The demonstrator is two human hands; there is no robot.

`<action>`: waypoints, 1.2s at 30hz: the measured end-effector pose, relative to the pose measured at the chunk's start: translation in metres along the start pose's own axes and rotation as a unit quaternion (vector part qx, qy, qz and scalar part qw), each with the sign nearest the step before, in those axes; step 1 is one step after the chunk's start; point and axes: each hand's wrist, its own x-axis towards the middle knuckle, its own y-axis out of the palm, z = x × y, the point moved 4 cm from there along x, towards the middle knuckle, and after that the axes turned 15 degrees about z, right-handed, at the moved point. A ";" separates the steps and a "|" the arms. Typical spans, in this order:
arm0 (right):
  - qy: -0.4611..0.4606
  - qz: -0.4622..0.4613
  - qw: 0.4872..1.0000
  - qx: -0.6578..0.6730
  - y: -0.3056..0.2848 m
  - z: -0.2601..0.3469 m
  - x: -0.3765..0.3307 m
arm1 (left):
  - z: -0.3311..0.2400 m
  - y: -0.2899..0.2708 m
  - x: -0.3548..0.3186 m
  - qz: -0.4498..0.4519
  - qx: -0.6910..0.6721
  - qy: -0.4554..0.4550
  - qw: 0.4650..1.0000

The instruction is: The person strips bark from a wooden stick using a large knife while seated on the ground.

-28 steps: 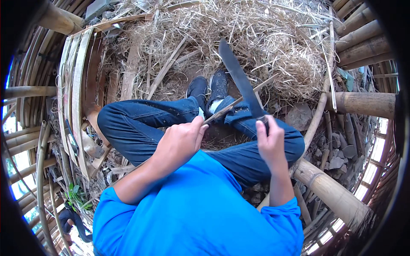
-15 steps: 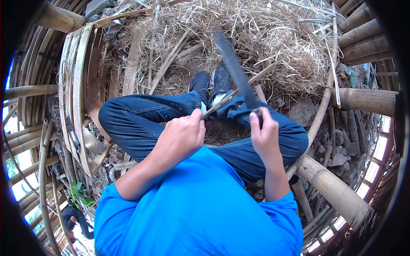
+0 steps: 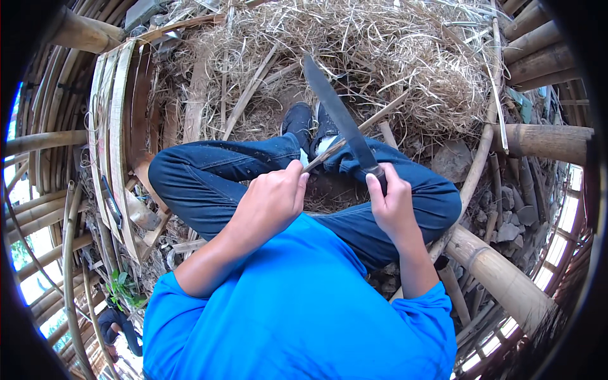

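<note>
Left hand (image 3: 272, 197) grips the stick (image 3: 386, 110), long axis running forward-right from it; right hand (image 3: 394, 199) is wrapped around the handle of the knife (image 3: 339, 109), blade slanting forward-left across the stick, contact unclear. Straw (image 3: 437, 82) covers the ground beyond the shoes (image 3: 296, 120); bamboo poles (image 3: 497, 278) flank both sides.

In mid-frame, the left hand (image 3: 272, 197) grips a thin strip (image 3: 386, 113) slanting up to the right. Right of it, the right hand (image 3: 394, 199) holds a knife (image 3: 335, 104), its blade crossing the strip and pointing to the upper middle. Shavings (image 3: 430, 82) cover the top; planks (image 3: 116, 114) are upper left, a bamboo pole (image 3: 497, 273) lower right.
</note>
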 end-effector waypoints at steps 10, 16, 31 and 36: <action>0.069 -0.112 0.991 0.024 -0.068 -0.022 0.009 | 0.003 -0.005 0.007 0.023 -0.143 0.023 0.989; 0.068 -0.099 0.991 -0.053 -0.081 -0.010 0.011 | -0.002 -0.006 0.002 0.061 -0.168 -0.006 0.984; 0.069 -0.060 0.994 -0.061 -0.067 -0.005 0.011 | -0.002 -0.007 -0.006 0.033 -0.112 0.013 0.993; 0.090 -0.039 0.993 -0.063 -0.063 -0.015 0.016 | -0.001 -0.006 -0.004 0.041 -0.109 0.014 0.993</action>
